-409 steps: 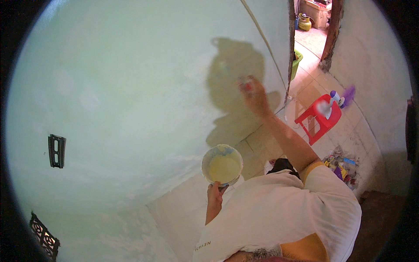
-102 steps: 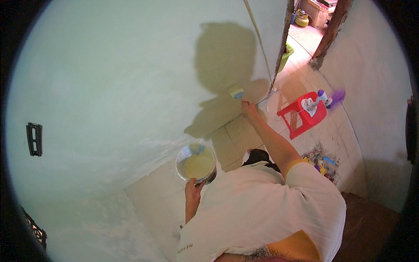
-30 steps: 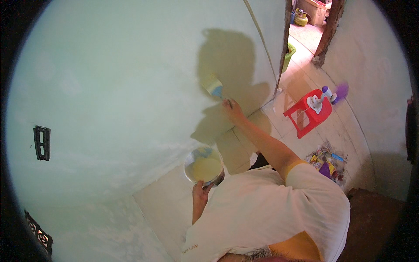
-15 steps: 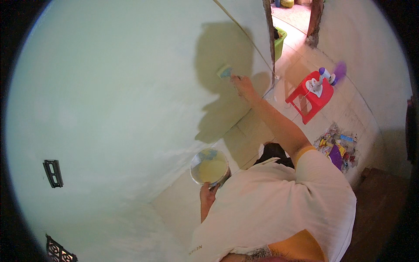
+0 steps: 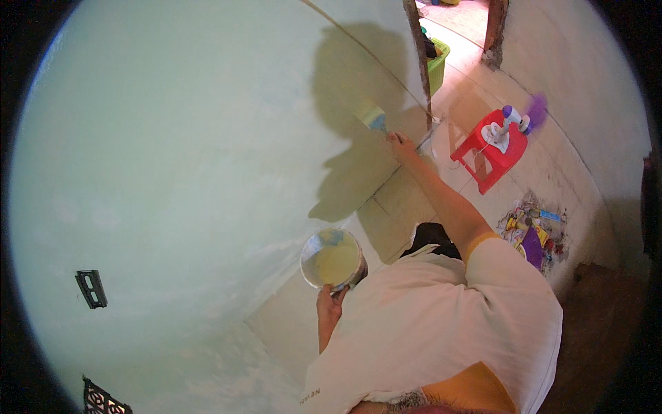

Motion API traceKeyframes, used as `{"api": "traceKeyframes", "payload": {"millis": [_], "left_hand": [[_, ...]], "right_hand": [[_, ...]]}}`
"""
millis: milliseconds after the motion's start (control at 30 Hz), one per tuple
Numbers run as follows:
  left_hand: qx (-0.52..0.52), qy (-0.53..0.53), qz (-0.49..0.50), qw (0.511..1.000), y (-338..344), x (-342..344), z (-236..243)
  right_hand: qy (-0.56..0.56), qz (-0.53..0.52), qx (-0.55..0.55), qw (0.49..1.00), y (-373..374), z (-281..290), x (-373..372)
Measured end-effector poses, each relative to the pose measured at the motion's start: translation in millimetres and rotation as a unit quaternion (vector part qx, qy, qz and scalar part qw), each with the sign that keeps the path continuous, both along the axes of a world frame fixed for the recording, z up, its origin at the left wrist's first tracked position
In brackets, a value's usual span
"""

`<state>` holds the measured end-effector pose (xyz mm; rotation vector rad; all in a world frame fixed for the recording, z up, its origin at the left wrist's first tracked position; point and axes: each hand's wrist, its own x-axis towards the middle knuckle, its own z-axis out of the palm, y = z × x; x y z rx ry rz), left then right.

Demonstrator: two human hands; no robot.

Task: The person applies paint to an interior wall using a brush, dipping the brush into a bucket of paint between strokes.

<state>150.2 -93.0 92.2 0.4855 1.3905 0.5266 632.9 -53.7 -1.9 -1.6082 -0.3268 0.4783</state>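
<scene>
My right hand [image 5: 401, 146] is closed round the handle of a wide paintbrush [image 5: 373, 117] with pale bristles and a blue part below them. Its bristles lie against the pale green wall [image 5: 207, 138], inside the shadow my body casts there. Lower down, my left hand [image 5: 330, 308] grips the near rim of a round bucket [image 5: 364, 272]. Pale yellowish paint [image 5: 337, 263] fills part of the bucket, and smears of paint coat its inner wall. The brush handle is mostly hidden in my fingers.
A red plastic stool [image 5: 507, 155] bearing a small white-and-purple fan [image 5: 514, 119] stands on the tiled floor to the right. Behind it, a green basket [image 5: 437, 69] sits by the doorway. A heap of litter [image 5: 534, 234] lies nearer. Dark vents [image 5: 92, 289] are set in the wall.
My right hand and the brush have moved slightly right and down along the wall. The left hand still holds the bucket, and the view has shifted a little.
</scene>
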Motion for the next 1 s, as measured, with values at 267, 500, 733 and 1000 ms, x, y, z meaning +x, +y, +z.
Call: {"api": "traceKeyframes", "payload": {"millis": [267, 500, 733, 1000], "left_hand": [[0.037, -0.065, -0.001, 0.997, -4, 22, -2], [0.047, -0.025, 0.034, 0.998, -26, 22, -4], [0.038, -0.050, 0.083, 0.995, -43, 34, 13], [0.047, -0.047, 0.123, 0.990, -72, 20, -3]], "right_hand": [[-0.030, 0.032, -0.140, 0.989, 13, -2, 66], [-0.058, 0.070, 0.072, 0.993, -18, 205, 28], [0.002, 0.086, 0.060, 0.995, 1, 72, 45], [0.098, 0.077, -0.164, 0.979, -55, -43, 32]]}}
